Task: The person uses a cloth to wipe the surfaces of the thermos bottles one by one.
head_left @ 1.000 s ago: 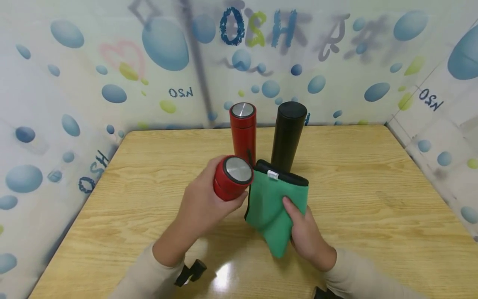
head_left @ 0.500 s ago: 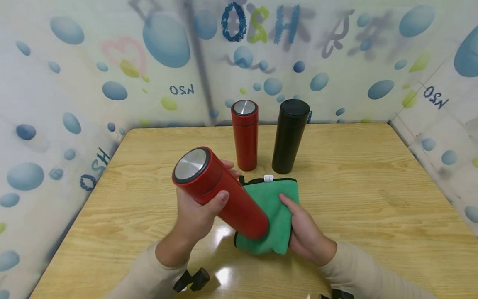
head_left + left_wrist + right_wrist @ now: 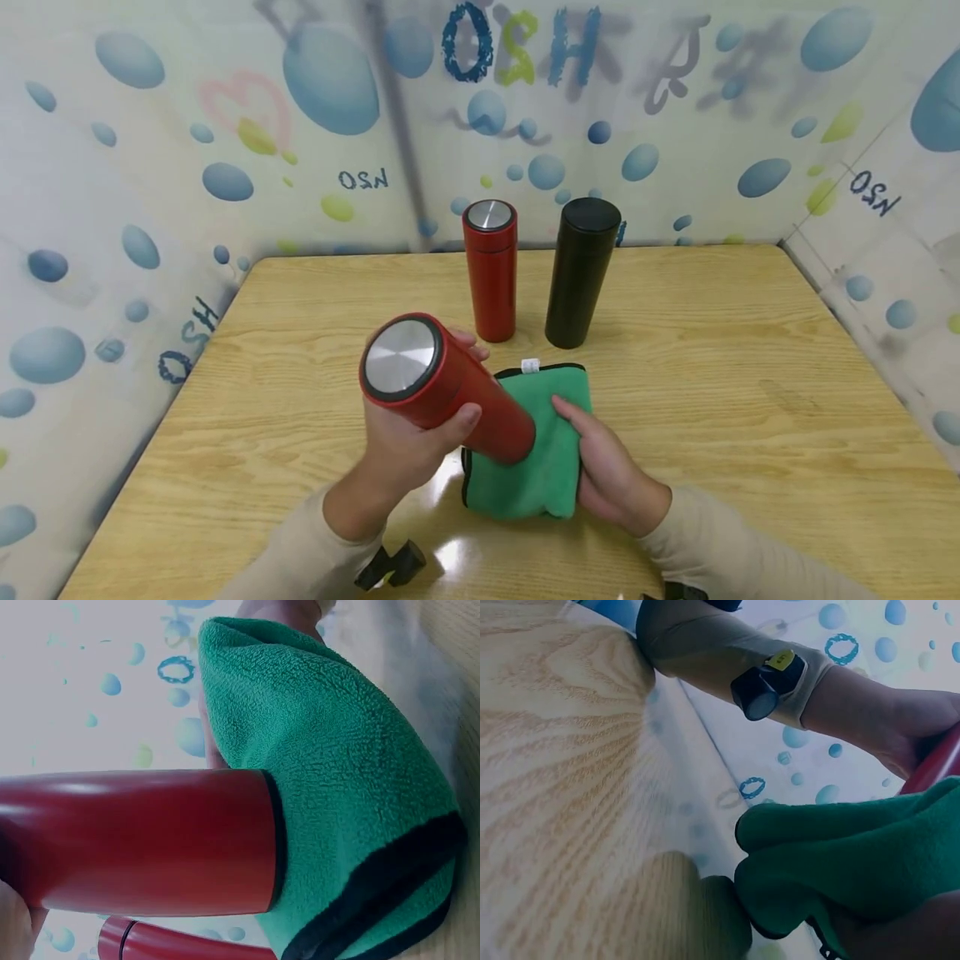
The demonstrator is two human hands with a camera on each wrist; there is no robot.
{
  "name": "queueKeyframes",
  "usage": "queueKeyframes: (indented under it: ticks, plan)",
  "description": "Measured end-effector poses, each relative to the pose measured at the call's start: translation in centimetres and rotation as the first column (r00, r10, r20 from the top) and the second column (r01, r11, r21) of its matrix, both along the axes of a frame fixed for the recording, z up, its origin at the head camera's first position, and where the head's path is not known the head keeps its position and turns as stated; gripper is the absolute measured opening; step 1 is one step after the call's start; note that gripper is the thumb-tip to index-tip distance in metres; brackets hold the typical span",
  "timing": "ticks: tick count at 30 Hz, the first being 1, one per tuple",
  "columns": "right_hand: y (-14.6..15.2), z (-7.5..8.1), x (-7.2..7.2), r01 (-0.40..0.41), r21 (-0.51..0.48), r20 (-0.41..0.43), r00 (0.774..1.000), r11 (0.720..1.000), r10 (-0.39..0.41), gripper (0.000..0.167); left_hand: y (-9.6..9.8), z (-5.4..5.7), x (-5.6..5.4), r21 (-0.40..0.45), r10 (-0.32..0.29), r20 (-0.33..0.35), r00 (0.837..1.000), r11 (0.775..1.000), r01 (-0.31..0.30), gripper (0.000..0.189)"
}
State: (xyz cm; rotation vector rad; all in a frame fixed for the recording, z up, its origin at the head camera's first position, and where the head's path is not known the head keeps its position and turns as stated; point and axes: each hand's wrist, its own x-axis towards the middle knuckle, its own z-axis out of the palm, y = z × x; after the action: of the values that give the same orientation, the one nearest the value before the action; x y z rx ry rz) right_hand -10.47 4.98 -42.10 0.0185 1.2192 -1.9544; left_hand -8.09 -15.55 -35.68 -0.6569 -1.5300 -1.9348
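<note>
My left hand [image 3: 408, 446] grips a red thermos [image 3: 480, 396] near its silver-topped lid. The thermos is tilted, lid toward me and to the left, its base against a folded green towel [image 3: 555, 475]. In the left wrist view the base of the red thermos [image 3: 165, 844] meets the fuzzy face of the green towel [image 3: 322, 742]. My right hand [image 3: 615, 471] holds the towel from its right side, thumb on top and the other fingers hidden under the cloth. In the right wrist view the towel [image 3: 855, 855] hangs in folds above the table.
A second red thermos [image 3: 492, 283] and a black thermos [image 3: 581, 275] stand upright behind the towel on the wooden table [image 3: 750, 375]. A wall [image 3: 300, 200] with painted blue drops rises at the table's far edge.
The red thermos in my left hand has swung from near upright to tilted, its base coming onto the towel. The towel, in my right hand, has lowered and flattened out.
</note>
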Motion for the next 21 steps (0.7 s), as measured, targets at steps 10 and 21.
queueKeyframes:
  ticks: [10,21]
  plan:
    - [-0.2,-1.9,-1.1,-0.096,0.052,-0.036,0.995,0.994,0.098,0.059,-5.3,-1.8,-5.9,0.01,0.281,0.161,0.946,0.958,-0.287,0.066]
    - [3.3,-5.3,-4.2,-0.057,0.255,-0.15,0.984,0.965,0.098,0.071,-11.0,-6.0,-13.6,-0.358,0.446,0.43,0.785,0.882,-0.305,0.08]
